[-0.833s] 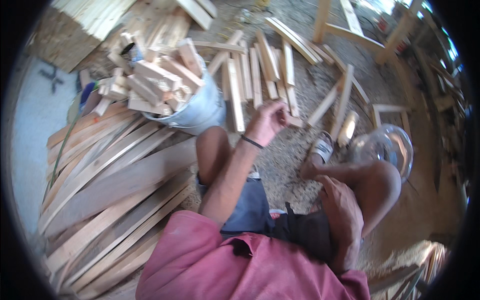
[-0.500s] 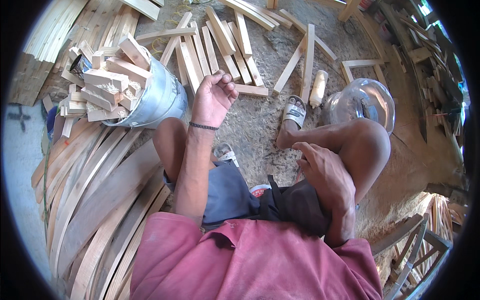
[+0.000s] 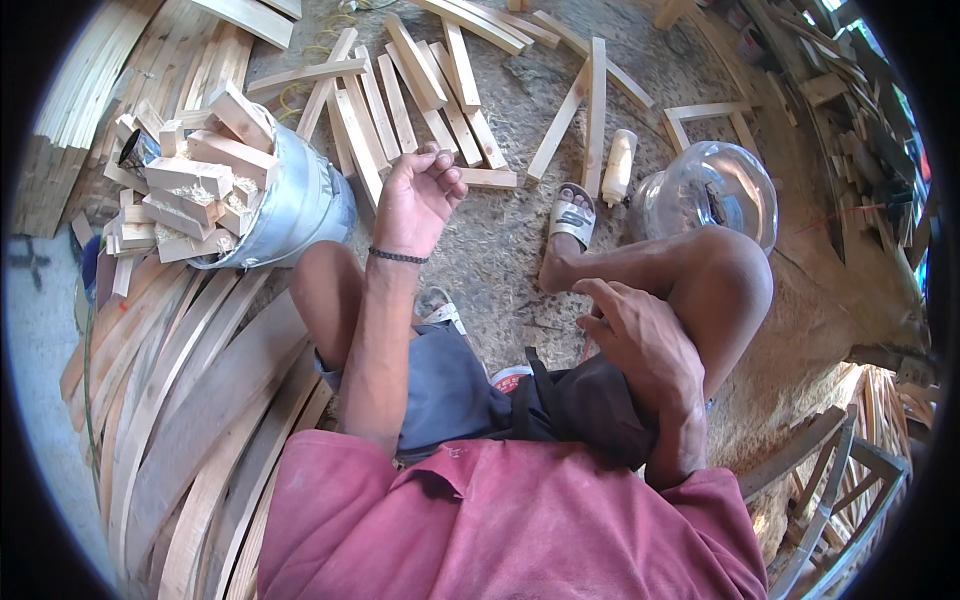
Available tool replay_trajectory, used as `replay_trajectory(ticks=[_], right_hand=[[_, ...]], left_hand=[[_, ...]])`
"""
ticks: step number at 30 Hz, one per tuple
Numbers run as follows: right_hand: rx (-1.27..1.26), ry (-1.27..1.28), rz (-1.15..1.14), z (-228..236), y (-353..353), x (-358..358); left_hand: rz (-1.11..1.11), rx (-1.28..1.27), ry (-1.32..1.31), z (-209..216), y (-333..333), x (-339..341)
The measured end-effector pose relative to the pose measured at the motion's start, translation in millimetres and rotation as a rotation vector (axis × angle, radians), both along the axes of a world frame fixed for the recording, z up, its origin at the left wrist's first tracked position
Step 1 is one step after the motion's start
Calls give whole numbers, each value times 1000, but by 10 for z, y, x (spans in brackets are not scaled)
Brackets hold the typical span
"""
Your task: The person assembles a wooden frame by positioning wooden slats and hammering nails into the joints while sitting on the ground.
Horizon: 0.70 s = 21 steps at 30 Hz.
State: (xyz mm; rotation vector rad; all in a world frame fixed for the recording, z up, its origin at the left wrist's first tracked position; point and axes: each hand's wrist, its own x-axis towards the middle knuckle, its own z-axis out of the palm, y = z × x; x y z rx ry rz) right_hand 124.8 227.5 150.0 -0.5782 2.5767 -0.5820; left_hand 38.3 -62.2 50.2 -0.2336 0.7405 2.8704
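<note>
My left hand is raised over my left knee, palm up, with its fingers loosely curled and nothing in the bare palm. A dark beaded bracelet circles that wrist. My right hand lies across my right leg near the bent knee, back of the hand up and fingers reaching out over the inner thigh; I see nothing held in it. Just beyond the left hand, a pile of cut wooden strips lies on the ground. Left of the raised hand stands a metal bucket heaped with short wood offcuts.
Long curved boards lie on the left. Ahead are a pale plastic bottle, a clear round container and a joined wooden corner. Scrap wood is stacked far right; a metal frame stands at lower right.
The view has shifted slightly, so the bucket and wood strips sit a little farther left. Both hands keep nearly the same pose.
</note>
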Motion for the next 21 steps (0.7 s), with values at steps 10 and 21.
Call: replay_trajectory(ticks=[10,21], right_hand=[[-1318,735,-462,358,812,-52],[204,824,-448,-1156,2113,-811]], left_hand=[[38,-238,35,-154,-48,63],[-170,-978,-140,-273,-23,168]])
